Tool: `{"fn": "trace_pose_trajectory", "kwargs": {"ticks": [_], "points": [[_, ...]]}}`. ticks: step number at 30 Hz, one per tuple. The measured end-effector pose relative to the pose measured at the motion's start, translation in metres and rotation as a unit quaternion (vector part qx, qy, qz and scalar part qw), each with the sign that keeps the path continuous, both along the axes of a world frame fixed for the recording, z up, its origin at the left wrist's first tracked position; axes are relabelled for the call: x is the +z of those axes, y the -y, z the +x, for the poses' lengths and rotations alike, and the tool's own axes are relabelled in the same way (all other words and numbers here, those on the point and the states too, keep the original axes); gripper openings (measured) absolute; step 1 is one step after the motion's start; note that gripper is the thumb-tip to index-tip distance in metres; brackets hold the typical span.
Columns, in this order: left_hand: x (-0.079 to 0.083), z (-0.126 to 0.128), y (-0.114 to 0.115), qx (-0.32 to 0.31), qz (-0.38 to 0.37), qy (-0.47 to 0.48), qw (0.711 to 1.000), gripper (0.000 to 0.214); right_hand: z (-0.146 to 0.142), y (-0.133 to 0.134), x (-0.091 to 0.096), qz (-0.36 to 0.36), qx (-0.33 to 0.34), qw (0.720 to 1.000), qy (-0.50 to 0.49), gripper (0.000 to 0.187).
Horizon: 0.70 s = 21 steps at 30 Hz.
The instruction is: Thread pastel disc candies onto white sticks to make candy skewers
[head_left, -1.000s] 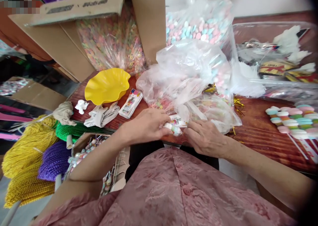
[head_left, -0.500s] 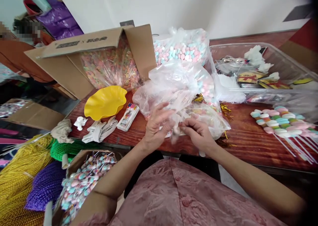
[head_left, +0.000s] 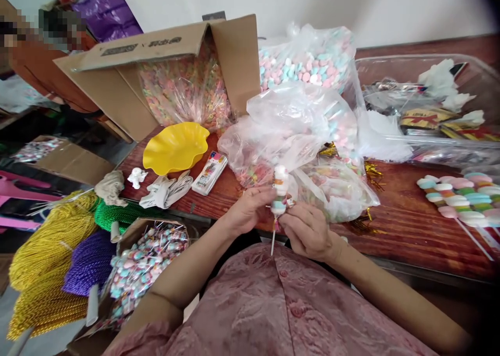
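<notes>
Upright between my hands, close to my body, is a marshmallow lollipop [head_left: 279, 206] with white and pale blue pieces and its white stick pointing down. My left hand [head_left: 252, 208] holds it from the side, thumb and fingers at the marshmallows. My right hand [head_left: 308, 232] is closed, its fingertips pinched at the lower end of the candy, where something small and pinkish shows around the stick. Whether the fingertips hold a tie or wrapper, I cannot tell. Just beyond lie clear plastic bags [head_left: 289, 124] of candy. More marshmallow lollipops [head_left: 464, 194] lie in a row at the right.
A yellow wavy bowl [head_left: 175, 147], a stack of printed cards [head_left: 210, 173] and white gloves [head_left: 166, 190] lie at left. An open carton [head_left: 236, 59] stands behind them. A clear bin [head_left: 385, 134] is at right. Below left is a box of wrapped lollipops [head_left: 144, 272]. Another person [head_left: 50, 72] sits far left.
The lollipop, blurred and low between my hands before, now stands upright in them. My left fingers have closed in on it, and my right hand has moved slightly down. The view has shifted.
</notes>
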<state>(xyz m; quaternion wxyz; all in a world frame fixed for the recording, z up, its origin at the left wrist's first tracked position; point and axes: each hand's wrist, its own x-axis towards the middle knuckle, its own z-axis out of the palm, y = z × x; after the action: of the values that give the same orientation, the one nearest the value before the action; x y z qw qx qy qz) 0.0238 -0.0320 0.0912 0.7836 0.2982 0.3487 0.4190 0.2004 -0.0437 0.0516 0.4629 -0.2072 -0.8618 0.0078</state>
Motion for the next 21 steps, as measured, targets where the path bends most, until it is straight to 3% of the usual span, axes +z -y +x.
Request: {"fn": "trace_pose_trajectory", "kwargs": {"ticks": [3,5,6,7,9,11,12,14,15,16,17,19,21], "points": [[-0.001,0.003,0.002,0.038,0.046,-0.027,0.998,0.036,-0.003,0.003,-0.003,-0.077,-0.016,0.996,-0.033,0.016],[-0.004,0.003,0.004,0.074,0.070,-0.028,0.994,0.034,-0.009,0.004,-0.002,-0.223,-0.023,0.971,-0.089,0.012],[-0.006,0.002,0.005,0.088,0.077,-0.030,0.993,0.033,-0.014,0.005,-0.002,-0.320,-0.016,0.939,-0.127,0.015],[-0.009,0.000,0.006,0.098,0.079,-0.033,0.991,0.033,-0.018,0.007,-0.002,-0.422,0.001,0.890,-0.171,0.018],[-0.014,-0.005,0.008,0.109,0.078,-0.039,0.990,0.032,-0.028,0.009,-0.004,-0.602,0.056,0.753,-0.259,0.021],[-0.018,-0.009,0.010,0.116,0.073,-0.044,0.990,0.032,-0.038,0.010,-0.008,-0.711,0.112,0.616,-0.320,0.022],[-0.020,-0.011,0.011,0.119,0.071,-0.046,0.989,0.033,-0.042,0.012,-0.010,-0.741,0.133,0.566,-0.336,0.024],[-0.022,-0.016,0.012,0.123,0.067,-0.054,0.989,0.034,-0.049,0.014,-0.013,-0.772,0.164,0.513,-0.337,0.027],[-0.021,-0.022,0.014,0.123,0.064,-0.063,0.988,0.035,-0.051,0.015,-0.014,-0.776,0.171,0.510,-0.328,0.028],[-0.019,-0.032,0.016,0.119,0.063,-0.078,0.988,0.035,-0.051,0.017,-0.015,-0.771,0.171,0.528,-0.313,0.026],[-0.016,-0.045,0.020,0.108,0.064,-0.102,0.987,0.034,-0.049,0.018,-0.014,-0.753,0.164,0.568,-0.288,0.023],[-0.006,-0.087,0.033,0.060,0.075,-0.189,0.977,0.029,-0.037,0.021,-0.013,-0.673,0.123,0.698,-0.211,0.022],[0.004,-0.141,0.051,-0.051,0.083,-0.347,0.933,0.024,-0.013,0.024,-0.013,-0.558,0.077,0.819,-0.111,0.019]]}}
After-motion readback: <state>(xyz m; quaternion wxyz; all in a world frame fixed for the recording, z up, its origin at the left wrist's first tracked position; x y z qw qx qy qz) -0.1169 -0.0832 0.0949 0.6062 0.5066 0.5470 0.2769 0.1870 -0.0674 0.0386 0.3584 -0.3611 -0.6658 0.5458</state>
